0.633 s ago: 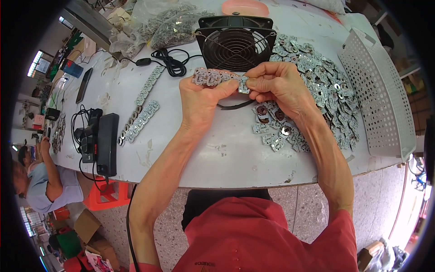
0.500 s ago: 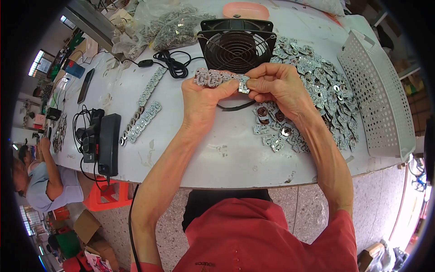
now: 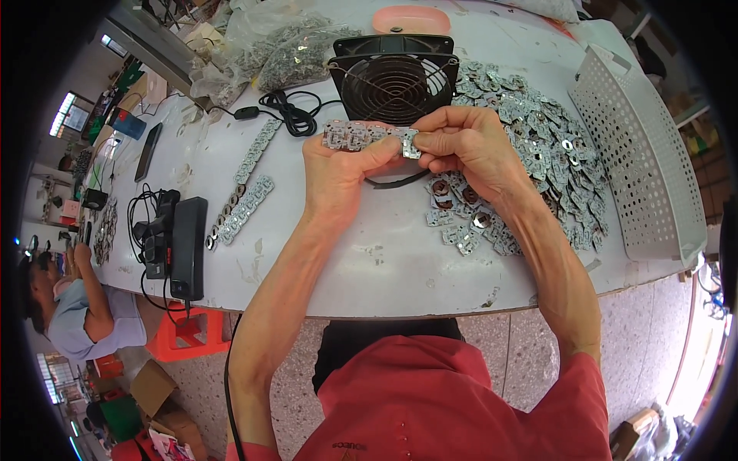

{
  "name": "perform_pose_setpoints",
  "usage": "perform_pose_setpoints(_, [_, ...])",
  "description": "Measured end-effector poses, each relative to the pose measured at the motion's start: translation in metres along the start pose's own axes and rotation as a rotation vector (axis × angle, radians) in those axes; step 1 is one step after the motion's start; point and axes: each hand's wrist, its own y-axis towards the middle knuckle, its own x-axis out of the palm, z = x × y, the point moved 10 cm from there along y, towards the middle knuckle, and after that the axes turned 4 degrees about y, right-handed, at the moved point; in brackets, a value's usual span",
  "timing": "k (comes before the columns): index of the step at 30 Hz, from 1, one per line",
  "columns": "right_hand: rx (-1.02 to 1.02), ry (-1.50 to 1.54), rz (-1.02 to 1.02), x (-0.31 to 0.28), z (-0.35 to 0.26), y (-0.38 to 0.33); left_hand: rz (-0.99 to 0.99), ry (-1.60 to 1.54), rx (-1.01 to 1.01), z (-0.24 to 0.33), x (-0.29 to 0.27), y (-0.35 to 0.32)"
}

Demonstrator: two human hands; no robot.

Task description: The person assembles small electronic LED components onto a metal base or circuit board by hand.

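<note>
My left hand [image 3: 337,178] is closed around a row of small silvery stamped metal parts [image 3: 347,136], thumb pressed along its near side. At the row's right end, a single metal part [image 3: 410,146] is pinched between the thumb and forefinger of my right hand [image 3: 478,154]. Both hands meet just in front of a black fan [image 3: 396,84] with a wire guard. Beside my right hand spreads a large heap of similar metal parts [image 3: 550,146], some with brown round pieces. My fingers hide part of the row's underside.
Two lined-up rows of parts [image 3: 246,209] lie left of my hands. Further left are a black power adapter [image 3: 188,246], cables and a phone [image 3: 148,152]. A white perforated basket [image 3: 638,154] stands at the right. Bagged parts [image 3: 300,58] lie behind; a co-worker [image 3: 92,307] sits left.
The whole view has shifted slightly. My hands keep nearly the same hold on the row and the single part. The co-worker's head and hands have moved a little.
</note>
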Motion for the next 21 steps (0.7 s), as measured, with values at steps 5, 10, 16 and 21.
perform_pose_setpoints(5, [0.002,-0.002,-0.023,0.003,0.001,0.001,0.018,0.105,0.06,0.013,-0.001,-0.006])
perform_pose_setpoints(10, [-0.06,-0.109,-0.035,0.001,-0.016,-0.008,0.048,0.098,0.061,0.014,-0.002,-0.004])
perform_pose_setpoints(16, [-0.085,-0.172,-0.072,0.012,-0.022,-0.012,0.056,0.276,0.051,0.022,0.002,-0.013])
perform_pose_setpoints(21, [-0.065,-0.211,-0.105,0.008,-0.024,-0.014,0.018,0.302,0.045,0.019,0.009,-0.011])
